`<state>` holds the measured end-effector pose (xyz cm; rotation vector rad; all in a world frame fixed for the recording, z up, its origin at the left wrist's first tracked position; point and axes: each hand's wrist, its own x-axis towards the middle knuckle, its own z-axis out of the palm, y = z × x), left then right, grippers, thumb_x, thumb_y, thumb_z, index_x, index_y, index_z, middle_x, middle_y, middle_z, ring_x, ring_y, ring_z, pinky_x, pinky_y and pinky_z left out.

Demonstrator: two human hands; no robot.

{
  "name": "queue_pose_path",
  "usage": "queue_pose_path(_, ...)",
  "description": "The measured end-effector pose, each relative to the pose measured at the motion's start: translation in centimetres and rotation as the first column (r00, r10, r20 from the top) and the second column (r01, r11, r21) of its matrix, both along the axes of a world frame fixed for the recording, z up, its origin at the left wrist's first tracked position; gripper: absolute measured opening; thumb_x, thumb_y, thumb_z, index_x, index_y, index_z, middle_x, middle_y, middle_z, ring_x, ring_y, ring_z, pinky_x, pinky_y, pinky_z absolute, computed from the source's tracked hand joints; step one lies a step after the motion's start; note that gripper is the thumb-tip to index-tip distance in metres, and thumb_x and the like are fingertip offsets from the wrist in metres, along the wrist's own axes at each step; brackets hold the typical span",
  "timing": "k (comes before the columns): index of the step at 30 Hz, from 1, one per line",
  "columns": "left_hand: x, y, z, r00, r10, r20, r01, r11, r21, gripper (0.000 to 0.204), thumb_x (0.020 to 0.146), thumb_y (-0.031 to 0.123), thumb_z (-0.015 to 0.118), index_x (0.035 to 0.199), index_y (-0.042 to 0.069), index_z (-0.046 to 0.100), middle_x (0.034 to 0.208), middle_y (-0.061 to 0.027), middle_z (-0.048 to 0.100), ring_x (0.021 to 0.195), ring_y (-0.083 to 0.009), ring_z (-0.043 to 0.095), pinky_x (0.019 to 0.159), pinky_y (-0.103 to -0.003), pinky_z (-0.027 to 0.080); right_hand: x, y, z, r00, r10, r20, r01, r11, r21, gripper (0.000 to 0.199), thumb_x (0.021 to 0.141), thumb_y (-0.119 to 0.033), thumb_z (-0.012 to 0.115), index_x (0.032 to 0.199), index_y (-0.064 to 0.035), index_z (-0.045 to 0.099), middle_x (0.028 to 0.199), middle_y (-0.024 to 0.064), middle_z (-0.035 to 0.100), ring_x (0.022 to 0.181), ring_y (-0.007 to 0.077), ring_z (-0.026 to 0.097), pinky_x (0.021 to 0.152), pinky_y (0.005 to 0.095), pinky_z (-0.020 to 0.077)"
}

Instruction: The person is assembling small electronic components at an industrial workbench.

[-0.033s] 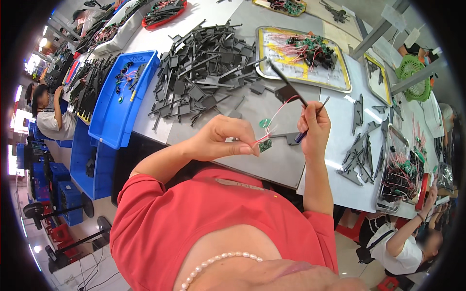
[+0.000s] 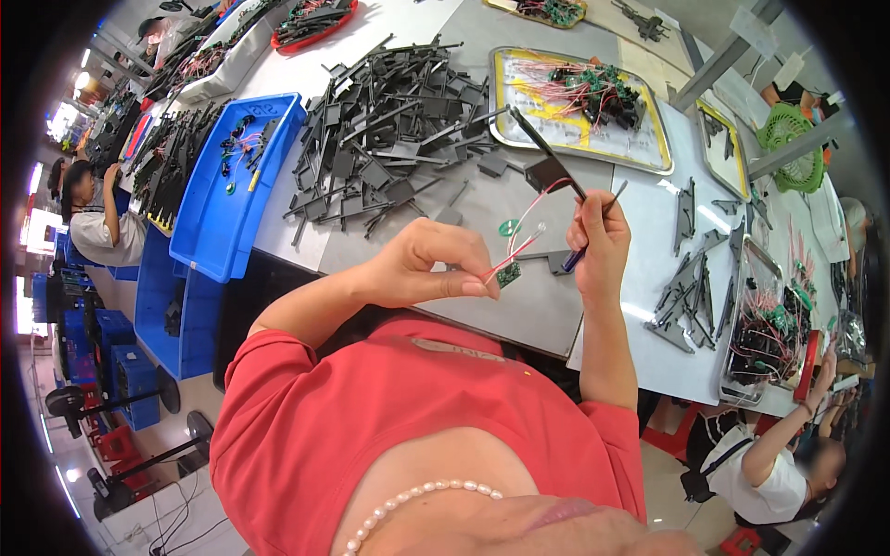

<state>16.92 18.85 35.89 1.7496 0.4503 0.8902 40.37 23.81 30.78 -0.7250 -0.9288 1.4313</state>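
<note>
My left hand [image 2: 440, 264] pinches thin red and white wires [image 2: 522, 248] close to a small green circuit board [image 2: 507, 275]. These wires run up to a black plastic part [image 2: 547, 173] with a flat square plate and a long rod. The lower end of that part is gripped in my right hand [image 2: 601, 230]. The same hand also holds a slim tool that looks like a screwdriver [image 2: 575, 260], with a dark blue handle and a thin shaft poking out above the fingers. A round green board [image 2: 509, 227] shows beside the wires; whether it touches the table I cannot tell.
A large heap of black plastic parts [image 2: 389, 130] covers the table beyond my hands. Left stands a blue bin [image 2: 209, 236]; far right, a metal tray [image 2: 663, 167] of wired boards. More black parts [image 2: 691, 296] and a clear tray [image 2: 742, 394] lie right. People work on both sides.
The wires between my hands bend a little differently, and a pale loose wire end now shows above the small board. Both hands stay nearly in place with their holds.
</note>
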Motion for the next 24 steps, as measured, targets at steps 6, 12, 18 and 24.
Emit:
queue_pose_path(6, 3.2, 3.7, -3.3, 0.907, 0.402, 0.127, -0.412, 0.908, 0.069, 0.009, 0.082, 0.016, 0.065, 0.089, 0.01, 0.068, 0.126, -0.0096, 0.037, 0.112, -0.024, 0.043, 0.087, -0.035, 0.042, -1.6, -0.6, -0.6, 0.996, 0.089, -0.016, -0.091, 0.986, -0.139, 0.013, 0.089, -0.018, 0.058, 0.093, -0.0054, 0.055, 0.071, -0.0013, 0.051, 0.05, 0.0016, 0.036, 0.044, 0.0171, 0.0277)
queue_pose_path(12, 5.9, 4.9, -4.5, 0.781, 0.59, 0.207, -0.585, 0.806, -0.09, 0.015, 0.086, 0.016, 0.062, 0.091, 0.003, 0.068, 0.126, -0.0074, 0.039, 0.12, -0.0157, 0.037, 0.088, -0.03, 0.04, -1.1, -0.6, -0.8, 0.976, 0.153, -0.156, -0.187, 0.953, -0.237, 0.02, 0.091, -0.024, 0.055, 0.092, -0.0046, 0.054, 0.067, -0.0029, 0.047, 0.049, 0.0019, 0.033, 0.044, 0.0171, 0.026)
queue_pose_path(18, 6.0, 5.6, -4.1, 0.861, 0.446, 0.244, -0.351, 0.869, -0.348, 0.017, 0.086, 0.017, 0.062, 0.089, 0.002, 0.068, 0.108, -0.008, 0.054, 0.094, -0.0128, 0.051, 0.08, -0.026, 0.044, -1.1, -0.8, -0.7, 0.948, 0.288, 0.136, -0.248, 0.935, -0.252, 0.021, 0.089, -0.027, 0.058, 0.089, -0.0057, 0.058, 0.066, -0.004, 0.05, 0.05, 0.001, 0.036, 0.044, 0.0174, 0.0269)
queue_pose_path(24, 4.4, 5.8, -4.8, 0.928, 0.364, -0.078, -0.361, 0.831, -0.422, 0.019, 0.083, 0.02, 0.064, 0.087, 0.002, 0.069, 0.076, -0.0017, 0.063, 0.08, -0.0079, 0.047, 0.071, -0.025, 0.041, 0.0, 0.3, 0.9, 0.959, -0.102, 0.263, 0.08, 0.992, 0.095, 0.032, 0.087, -0.017, 0.062, 0.114, -0.0026, 0.056, 0.087, -0.0033, 0.055, 0.058, -0.0006, 0.04, 0.05, 0.0138, 0.03)
